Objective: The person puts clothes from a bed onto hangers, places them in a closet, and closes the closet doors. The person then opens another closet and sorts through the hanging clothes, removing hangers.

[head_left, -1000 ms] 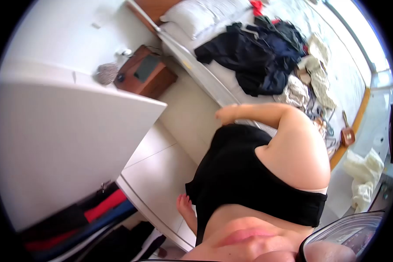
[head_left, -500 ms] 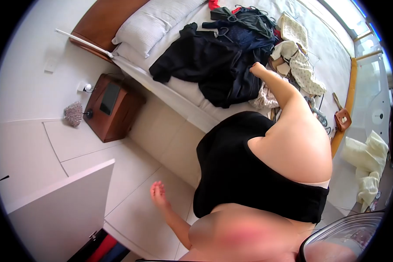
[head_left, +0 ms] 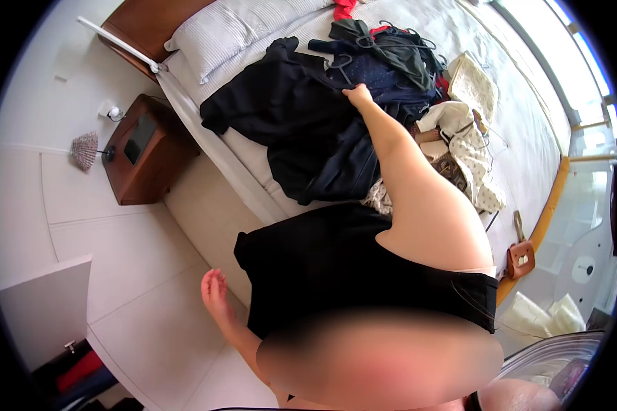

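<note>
A large black garment (head_left: 274, 103) lies spread on the bed, its lower end close to the near edge. My right hand (head_left: 358, 96) reaches over the bed, fingers closed at the garment's upper right edge, beside a grey hanger (head_left: 339, 68). The fingertips are small in view. Dark blue dotted clothing (head_left: 384, 77) and a dark green garment (head_left: 406, 56) with hangers lie just beyond that hand. My left hand (head_left: 214, 291) hangs over the floor at the lower left, fingers loosely curled and apart, with nothing in it.
Cream clothes (head_left: 469, 137) lie right of my arm, and a brown pouch (head_left: 521, 259) rests by the bed's wooden edge. A striped pillow (head_left: 236, 34) is at the headboard. At left stand a nightstand (head_left: 147, 161), a lamp (head_left: 86, 151) and an open cupboard door (head_left: 44, 308).
My right hand has come out from near my waist to the clothes on the bed and moved left along them. The view has turned toward the bed, and the black garment lies nearer my body.
</note>
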`<control>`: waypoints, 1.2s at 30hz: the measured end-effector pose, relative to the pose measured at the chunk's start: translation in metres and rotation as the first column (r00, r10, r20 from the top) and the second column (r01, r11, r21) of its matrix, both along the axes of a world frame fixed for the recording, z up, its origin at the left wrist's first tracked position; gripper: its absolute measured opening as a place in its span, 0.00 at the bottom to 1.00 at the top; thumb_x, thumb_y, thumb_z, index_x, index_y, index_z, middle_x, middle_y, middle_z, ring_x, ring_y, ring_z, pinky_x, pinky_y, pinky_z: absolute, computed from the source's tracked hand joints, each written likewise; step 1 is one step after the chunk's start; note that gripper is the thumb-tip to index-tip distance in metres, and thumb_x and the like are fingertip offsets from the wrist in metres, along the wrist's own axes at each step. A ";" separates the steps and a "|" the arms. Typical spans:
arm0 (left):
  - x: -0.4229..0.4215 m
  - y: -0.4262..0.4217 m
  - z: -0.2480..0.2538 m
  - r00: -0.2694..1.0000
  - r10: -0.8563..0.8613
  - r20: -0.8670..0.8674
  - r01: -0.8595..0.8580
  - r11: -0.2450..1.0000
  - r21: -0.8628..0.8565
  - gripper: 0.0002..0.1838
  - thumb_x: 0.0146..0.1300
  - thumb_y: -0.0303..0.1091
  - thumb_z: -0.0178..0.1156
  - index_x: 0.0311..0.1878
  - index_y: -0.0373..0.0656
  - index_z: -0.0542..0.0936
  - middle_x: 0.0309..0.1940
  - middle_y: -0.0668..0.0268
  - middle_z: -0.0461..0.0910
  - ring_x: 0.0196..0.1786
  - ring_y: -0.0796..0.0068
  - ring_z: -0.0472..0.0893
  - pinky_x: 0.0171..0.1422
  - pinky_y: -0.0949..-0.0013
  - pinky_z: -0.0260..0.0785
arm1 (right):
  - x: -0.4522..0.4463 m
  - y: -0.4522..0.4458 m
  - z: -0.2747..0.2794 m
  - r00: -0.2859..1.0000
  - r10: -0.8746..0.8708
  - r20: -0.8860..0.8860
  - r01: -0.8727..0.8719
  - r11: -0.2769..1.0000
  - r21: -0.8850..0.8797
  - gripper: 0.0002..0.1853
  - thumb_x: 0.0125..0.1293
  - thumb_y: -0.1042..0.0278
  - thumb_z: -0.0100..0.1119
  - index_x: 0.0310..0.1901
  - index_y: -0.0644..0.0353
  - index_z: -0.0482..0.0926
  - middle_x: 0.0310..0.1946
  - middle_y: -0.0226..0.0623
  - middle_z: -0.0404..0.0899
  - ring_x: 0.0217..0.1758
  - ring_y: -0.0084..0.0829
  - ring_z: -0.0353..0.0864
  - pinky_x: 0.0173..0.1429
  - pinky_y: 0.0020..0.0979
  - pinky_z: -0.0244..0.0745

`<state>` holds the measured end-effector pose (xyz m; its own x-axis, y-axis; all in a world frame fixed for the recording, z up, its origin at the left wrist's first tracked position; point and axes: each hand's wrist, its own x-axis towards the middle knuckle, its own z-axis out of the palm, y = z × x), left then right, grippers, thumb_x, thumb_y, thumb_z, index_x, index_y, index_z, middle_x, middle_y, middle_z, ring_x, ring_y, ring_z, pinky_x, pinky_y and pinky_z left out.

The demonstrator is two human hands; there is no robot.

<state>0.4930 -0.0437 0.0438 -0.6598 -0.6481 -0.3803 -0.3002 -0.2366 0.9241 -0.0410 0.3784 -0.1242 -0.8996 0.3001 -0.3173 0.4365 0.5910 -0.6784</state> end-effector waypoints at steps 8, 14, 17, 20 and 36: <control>-0.073 0.048 0.021 0.987 -0.144 -0.073 0.134 0.984 -0.121 0.14 0.72 0.32 0.51 0.57 0.38 0.74 0.52 0.60 0.78 0.57 0.69 0.76 0.65 0.66 0.66 | 0.088 -0.059 0.096 0.831 0.024 -0.556 -0.326 0.830 -0.452 0.17 0.61 0.64 0.65 0.45 0.67 0.75 0.33 0.37 0.80 0.36 0.26 0.78 0.44 0.29 0.74; -0.162 0.082 0.068 0.820 -0.529 -0.218 0.428 0.820 -0.380 0.21 0.70 0.28 0.52 0.65 0.36 0.68 0.63 0.57 0.71 0.67 0.66 0.69 0.73 0.63 0.57 | 0.176 -0.076 0.203 0.641 0.059 -0.765 -0.622 0.625 -0.473 0.12 0.62 0.74 0.65 0.45 0.65 0.75 0.29 0.29 0.77 0.35 0.15 0.73 0.40 0.21 0.70; -0.184 0.072 0.120 0.846 -0.510 -0.157 0.215 0.595 -0.775 0.25 0.66 0.28 0.57 0.65 0.37 0.67 0.65 0.57 0.68 0.69 0.63 0.66 0.73 0.60 0.55 | 0.173 -0.059 0.254 0.463 0.320 -0.826 -0.777 0.595 -0.204 0.11 0.61 0.76 0.66 0.44 0.65 0.77 0.32 0.29 0.78 0.35 0.17 0.74 0.42 0.22 0.71; -0.190 0.042 0.158 0.837 -0.472 -0.278 -0.236 0.148 -0.960 0.29 0.63 0.27 0.60 0.67 0.36 0.65 0.66 0.54 0.65 0.70 0.49 0.63 0.74 0.52 0.53 | 0.163 -0.053 0.310 0.243 0.434 -0.867 -0.892 0.451 -0.025 0.12 0.59 0.79 0.66 0.43 0.67 0.78 0.35 0.31 0.79 0.38 0.21 0.76 0.46 0.23 0.71; -0.058 -0.022 0.312 0.950 -0.145 -0.276 -0.291 -0.094 -0.952 0.11 0.68 0.38 0.61 0.43 0.38 0.79 0.25 0.72 0.74 0.30 0.84 0.69 0.37 0.79 0.65 | 0.137 -0.176 0.443 -0.218 0.387 -0.896 -0.960 0.078 0.268 0.13 0.67 0.73 0.59 0.50 0.69 0.77 0.44 0.33 0.78 0.47 0.22 0.75 0.56 0.21 0.67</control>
<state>0.4353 -0.0661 0.3558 -0.4809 -0.2180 0.8493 -0.1132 0.9759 0.1864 0.0964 0.2025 0.3186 -0.1469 -0.6162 0.7737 -0.7808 -0.4081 -0.4732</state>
